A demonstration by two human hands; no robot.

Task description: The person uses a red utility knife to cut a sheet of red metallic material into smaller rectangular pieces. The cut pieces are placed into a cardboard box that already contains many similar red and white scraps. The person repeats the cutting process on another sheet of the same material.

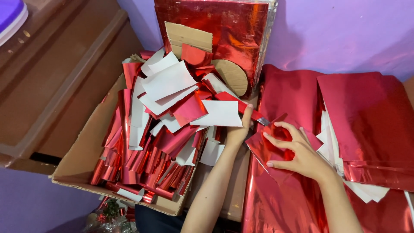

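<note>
A brown wooden cabinet (pixel 56 73) is seen at the left, against a purple wall (pixel 345 30). A large box wrapped in red foil (pixel 224 30) is stood upright at the back, with cardboard pieces (pixel 189 36) leaned on it. Tinsel (pixel 108 213) is seen below.

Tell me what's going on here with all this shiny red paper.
A person is handling red foil paper. Their left hand reaches into an open cardboard box heaped with red foil and white paper scraps, pinching a narrow red foil strip. Their right hand presses on a small square red foil piece lying on large red foil sheets.
</note>
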